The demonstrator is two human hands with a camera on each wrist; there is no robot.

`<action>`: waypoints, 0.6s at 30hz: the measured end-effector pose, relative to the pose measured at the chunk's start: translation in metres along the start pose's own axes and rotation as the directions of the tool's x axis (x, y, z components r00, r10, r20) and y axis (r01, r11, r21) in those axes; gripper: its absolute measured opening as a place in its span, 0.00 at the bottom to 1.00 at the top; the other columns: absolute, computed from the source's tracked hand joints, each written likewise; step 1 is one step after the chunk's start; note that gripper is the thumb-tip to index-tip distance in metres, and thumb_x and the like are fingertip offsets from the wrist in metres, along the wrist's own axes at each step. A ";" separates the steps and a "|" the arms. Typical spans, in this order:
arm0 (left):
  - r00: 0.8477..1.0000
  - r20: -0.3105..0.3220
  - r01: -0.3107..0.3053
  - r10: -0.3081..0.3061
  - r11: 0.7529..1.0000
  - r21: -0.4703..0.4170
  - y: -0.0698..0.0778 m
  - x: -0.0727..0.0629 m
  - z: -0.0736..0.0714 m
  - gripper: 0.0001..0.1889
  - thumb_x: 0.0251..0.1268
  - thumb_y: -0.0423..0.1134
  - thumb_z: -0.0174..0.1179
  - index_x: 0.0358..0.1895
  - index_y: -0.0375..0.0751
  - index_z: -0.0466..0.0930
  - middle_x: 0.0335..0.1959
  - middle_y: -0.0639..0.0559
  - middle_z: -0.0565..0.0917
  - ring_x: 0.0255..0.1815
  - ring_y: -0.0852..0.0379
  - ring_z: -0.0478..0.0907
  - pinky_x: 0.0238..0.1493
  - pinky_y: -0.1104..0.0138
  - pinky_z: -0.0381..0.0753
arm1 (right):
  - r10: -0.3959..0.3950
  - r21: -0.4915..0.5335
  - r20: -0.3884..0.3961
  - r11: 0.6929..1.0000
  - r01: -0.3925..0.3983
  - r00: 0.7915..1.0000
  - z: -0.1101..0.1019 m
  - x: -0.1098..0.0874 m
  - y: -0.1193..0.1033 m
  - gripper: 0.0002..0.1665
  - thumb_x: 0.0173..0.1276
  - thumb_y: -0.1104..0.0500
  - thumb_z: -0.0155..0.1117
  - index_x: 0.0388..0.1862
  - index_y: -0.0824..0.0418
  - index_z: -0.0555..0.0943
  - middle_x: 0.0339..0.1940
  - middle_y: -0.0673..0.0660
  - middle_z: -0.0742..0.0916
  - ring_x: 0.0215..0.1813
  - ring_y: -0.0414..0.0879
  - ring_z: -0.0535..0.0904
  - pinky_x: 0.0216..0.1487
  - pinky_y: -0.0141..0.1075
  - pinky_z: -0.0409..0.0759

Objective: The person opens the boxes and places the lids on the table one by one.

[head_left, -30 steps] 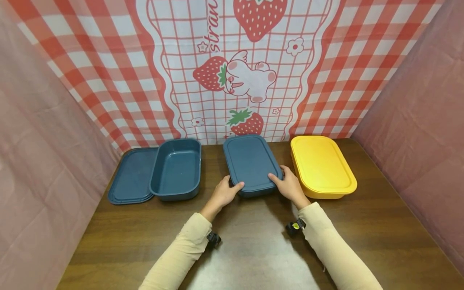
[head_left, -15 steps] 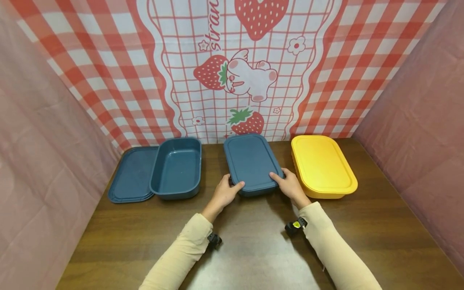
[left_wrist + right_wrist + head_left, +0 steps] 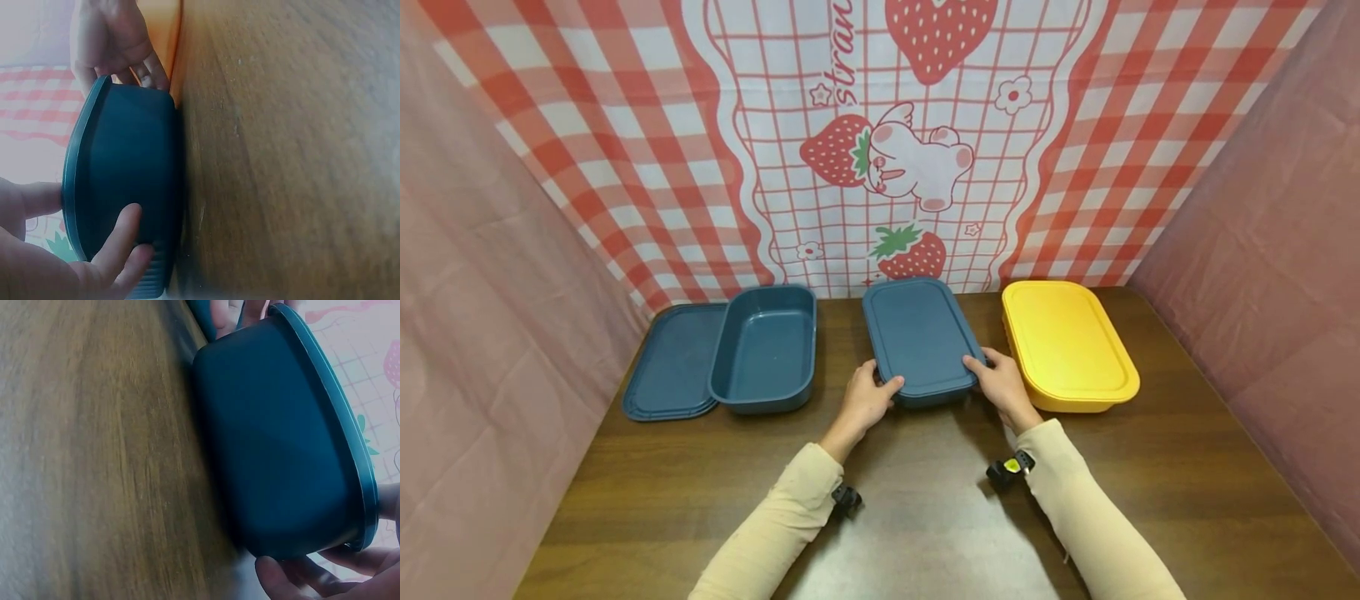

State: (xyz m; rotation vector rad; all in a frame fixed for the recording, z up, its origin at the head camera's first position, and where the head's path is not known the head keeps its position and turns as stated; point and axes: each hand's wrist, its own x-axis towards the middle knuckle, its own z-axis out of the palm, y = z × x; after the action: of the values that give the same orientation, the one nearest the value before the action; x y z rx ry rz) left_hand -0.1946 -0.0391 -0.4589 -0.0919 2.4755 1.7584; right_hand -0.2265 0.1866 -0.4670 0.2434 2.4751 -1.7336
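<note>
Head view shows us the left hand (image 3: 865, 398) and right hand (image 3: 1000, 385) gripping the lidded blue box (image 3: 922, 333), which lies between them and reaches away from them. Each hand is spread partly open around a near corner, thumb on top and fingers at the side. We cannot tell whether the box's whole base touches the wooden table (image 3: 917, 500). Left of the left hand we find an open blue box (image 3: 767, 358), with a flat blue lid (image 3: 673, 362) against its far side. Just right of the right hand we see a closed yellow box (image 3: 1067, 342).
</note>
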 end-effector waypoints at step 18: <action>0.999 -0.027 -0.035 0.037 0.997 0.064 0.006 0.001 0.002 0.29 0.65 0.39 0.62 0.66 0.30 0.68 0.55 0.33 0.75 0.45 0.46 0.81 0.48 0.59 0.82 | -0.003 0.018 -0.046 1.000 0.004 0.999 -0.005 -0.008 -0.005 0.26 0.73 0.57 0.57 0.65 0.70 0.72 0.47 0.63 0.81 0.32 0.34 0.76 0.39 0.33 0.82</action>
State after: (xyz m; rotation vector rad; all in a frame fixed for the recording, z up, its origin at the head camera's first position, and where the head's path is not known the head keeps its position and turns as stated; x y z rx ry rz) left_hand -0.1962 -0.0356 -0.4540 -0.0673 2.5664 1.7014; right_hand -0.2198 0.1895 -0.4590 0.2842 2.4938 -1.7719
